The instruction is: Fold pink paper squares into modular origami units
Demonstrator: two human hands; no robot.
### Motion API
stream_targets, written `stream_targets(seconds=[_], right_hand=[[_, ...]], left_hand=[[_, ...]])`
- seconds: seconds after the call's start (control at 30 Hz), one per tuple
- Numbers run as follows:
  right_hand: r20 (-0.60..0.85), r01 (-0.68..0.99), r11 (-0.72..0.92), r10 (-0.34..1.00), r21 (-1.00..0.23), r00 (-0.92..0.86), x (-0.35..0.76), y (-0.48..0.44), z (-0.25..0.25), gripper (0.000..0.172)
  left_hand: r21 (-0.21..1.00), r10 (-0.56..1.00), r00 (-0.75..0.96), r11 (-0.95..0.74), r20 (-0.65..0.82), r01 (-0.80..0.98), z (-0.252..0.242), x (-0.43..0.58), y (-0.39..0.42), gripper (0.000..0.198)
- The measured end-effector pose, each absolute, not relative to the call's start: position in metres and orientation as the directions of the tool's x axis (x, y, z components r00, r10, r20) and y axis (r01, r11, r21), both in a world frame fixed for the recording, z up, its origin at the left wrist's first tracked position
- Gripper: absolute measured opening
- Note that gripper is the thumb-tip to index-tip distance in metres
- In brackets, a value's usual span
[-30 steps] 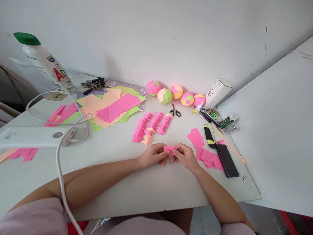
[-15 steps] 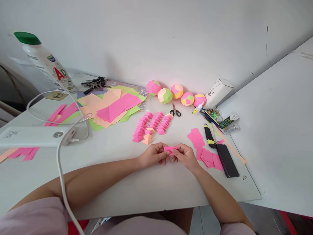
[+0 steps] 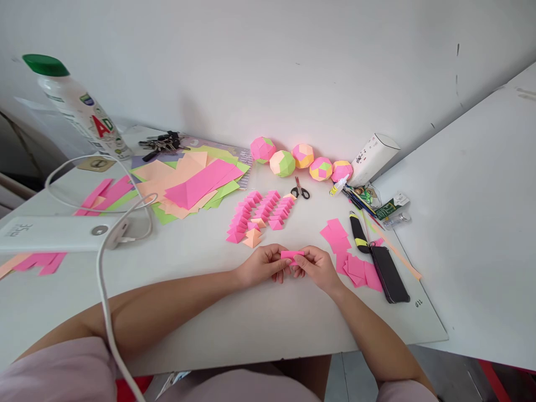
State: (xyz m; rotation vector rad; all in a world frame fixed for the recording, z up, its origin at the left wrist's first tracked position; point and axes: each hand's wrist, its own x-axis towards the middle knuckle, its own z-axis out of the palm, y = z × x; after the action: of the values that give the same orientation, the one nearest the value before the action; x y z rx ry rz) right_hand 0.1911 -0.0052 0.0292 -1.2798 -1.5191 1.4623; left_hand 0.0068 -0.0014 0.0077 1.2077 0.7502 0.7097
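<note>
A small folded pink paper piece point(image 3: 291, 255) is pinched between both hands just above the white table point(image 3: 234, 324). My left hand point(image 3: 262, 265) grips its left end with curled fingers. My right hand point(image 3: 317, 267) grips the right end the same way. Rows of folded pink paper units point(image 3: 259, 213) lie just beyond the hands, with a peach one at the near end. Loose pink paper squares point(image 3: 349, 254) lie to the right of my right hand.
Several paper balls point(image 3: 301, 159) line the wall, with small scissors point(image 3: 300, 191) before them. Coloured paper sheets point(image 3: 190, 181), keys point(image 3: 161, 144), a bottle point(image 3: 77, 109), a white power bank point(image 3: 54, 233) with cable sit left. A black phone point(image 3: 389, 273), marker and pens lie right.
</note>
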Motion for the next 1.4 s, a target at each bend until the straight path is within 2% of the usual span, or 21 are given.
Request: stream_targets(seconds=[0.83, 1.2, 1.4], right_hand=[[-0.188, 0.205, -0.131, 0.939, -0.970, -0.288, 0.1918, -0.0058, 0.0286, 0.029], [-0.161, 0.202, -0.103, 0.941, -0.974, -0.296, 0.1933, -0.0075, 0.0301, 0.027], [-0.101, 0.190, -0.041, 0.944, -0.981, -0.314, 0.1935, -0.0081, 0.0339, 0.024]], left_hand=[[0.975, 0.809, 0.569, 0.213, -0.146, -0.054, 0.0051, 0.0066, -0.0006, 0.034], [0.969, 0.790, 0.585, 0.245, -0.181, -0.031, 0.0058, 0.0063, -0.0005, 0.033], [0.980, 0.738, 0.656, 0.200, -0.162, 0.016, 0.0089, 0.0047, -0.0004, 0.034]])
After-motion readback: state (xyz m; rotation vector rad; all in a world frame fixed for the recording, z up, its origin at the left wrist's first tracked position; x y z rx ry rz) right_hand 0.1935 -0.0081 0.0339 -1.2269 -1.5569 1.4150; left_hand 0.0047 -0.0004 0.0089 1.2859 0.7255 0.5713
